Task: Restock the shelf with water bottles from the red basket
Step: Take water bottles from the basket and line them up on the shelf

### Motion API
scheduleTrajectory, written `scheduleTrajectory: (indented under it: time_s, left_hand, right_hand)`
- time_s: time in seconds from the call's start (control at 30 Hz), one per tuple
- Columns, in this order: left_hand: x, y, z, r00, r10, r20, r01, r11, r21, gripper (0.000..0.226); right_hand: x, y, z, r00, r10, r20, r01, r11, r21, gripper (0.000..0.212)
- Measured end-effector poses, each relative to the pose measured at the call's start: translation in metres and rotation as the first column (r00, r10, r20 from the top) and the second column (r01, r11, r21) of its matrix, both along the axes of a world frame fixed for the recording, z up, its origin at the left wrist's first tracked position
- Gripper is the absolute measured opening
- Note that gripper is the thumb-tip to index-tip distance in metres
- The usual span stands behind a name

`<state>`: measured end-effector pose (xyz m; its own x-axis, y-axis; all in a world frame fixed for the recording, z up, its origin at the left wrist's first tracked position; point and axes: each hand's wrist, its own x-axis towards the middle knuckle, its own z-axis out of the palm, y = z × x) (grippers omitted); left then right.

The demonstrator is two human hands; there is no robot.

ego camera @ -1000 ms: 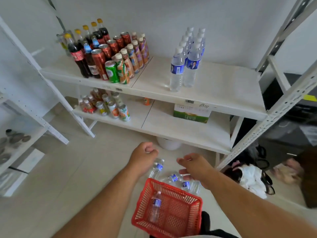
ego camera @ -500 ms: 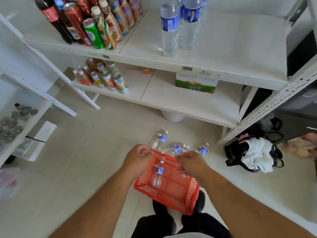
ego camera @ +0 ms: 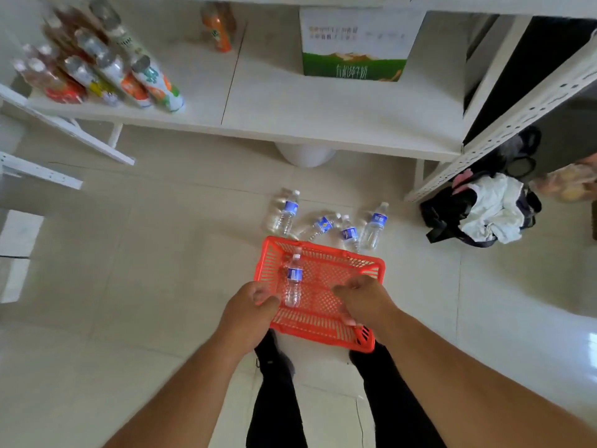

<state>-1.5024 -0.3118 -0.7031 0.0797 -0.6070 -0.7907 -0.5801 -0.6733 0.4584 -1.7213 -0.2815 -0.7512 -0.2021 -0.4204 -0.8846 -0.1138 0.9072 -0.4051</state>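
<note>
The red basket (ego camera: 323,248) sits low over the floor just in front of my feet. One small water bottle (ego camera: 294,281) with a blue label lies inside it. My left hand (ego camera: 253,302) grips the basket's left rim with curled fingers. My right hand (ego camera: 363,302) curls over the right side and holds the mesh wall there. Several more water bottles (ego camera: 374,226) lie loose on the floor tiles just beyond the basket's far edge. The upper shelf with the standing water bottles is out of view.
The white lower shelf (ego camera: 323,108) carries a green and white carton (ego camera: 355,53), an orange bottle (ego camera: 219,27) and a cluster of drink bottles (ego camera: 106,69) at the left. A perforated shelf post (ego camera: 517,118) slants at the right. A dark bag with white cloth (ego camera: 484,211) lies beside it.
My view has tipped down from the shelves to the floor. Both hands came from above the loose bottles onto the basket, which now sits closer to my feet.
</note>
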Motion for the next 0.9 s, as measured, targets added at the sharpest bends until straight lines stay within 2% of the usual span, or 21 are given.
scheduleTrajectory:
  time_s: [0.1, 0.33, 0.47, 0.6, 0.7, 0.77, 0.83, 0.9]
  left_hand:
    - [0.018, -0.007, -0.062, 1.0, -0.008, -0.017, 0.009, 0.999, 0.043, 0.027]
    - [0.044, -0.012, -0.215, 0.996, -0.093, 0.008, 0.092, 0.989, 0.116, 0.037]
    - [0.049, -0.009, -0.286, 0.991, -0.129, 0.023, 0.125, 0.982, 0.139, 0.029]
    - [0.051, -0.01, -0.362, 0.982, -0.183, 0.044, 0.176, 0.976, 0.13, 0.034]
    - [0.05, -0.013, -0.419, 0.978, -0.203, 0.051, 0.195, 0.972, 0.127, 0.038]
    - [0.049, -0.014, -0.453, 0.98, -0.19, 0.055, 0.181, 0.974, 0.136, 0.032]
    - [0.047, -0.015, -0.482, 0.981, -0.188, 0.053, 0.179, 0.973, 0.148, 0.016]
    - [0.044, -0.015, -0.508, 0.981, -0.193, 0.023, 0.187, 0.968, 0.165, 0.029]
  right_hand:
    - [0.022, -0.004, -0.057, 0.999, -0.005, -0.044, 0.006, 1.0, 0.023, 0.02]
    - [0.066, -0.013, -0.206, 0.997, 0.022, -0.078, -0.013, 0.994, 0.109, 0.027]
    - [0.091, -0.013, -0.286, 0.997, 0.023, -0.069, -0.013, 0.989, 0.147, 0.028]
    - [0.113, -0.024, -0.373, 0.998, 0.011, -0.062, 0.001, 0.983, 0.181, 0.035]
    - [0.125, -0.033, -0.443, 0.998, -0.006, -0.07, 0.02, 0.978, 0.21, 0.052]
    - [0.131, -0.039, -0.483, 0.997, -0.001, -0.08, 0.019, 0.976, 0.219, 0.043]
    - [0.136, -0.045, -0.516, 0.997, -0.007, -0.081, 0.025, 0.975, 0.221, 0.035]
    - [0.142, -0.047, -0.544, 0.998, 0.001, -0.068, 0.014, 0.975, 0.221, 0.031]
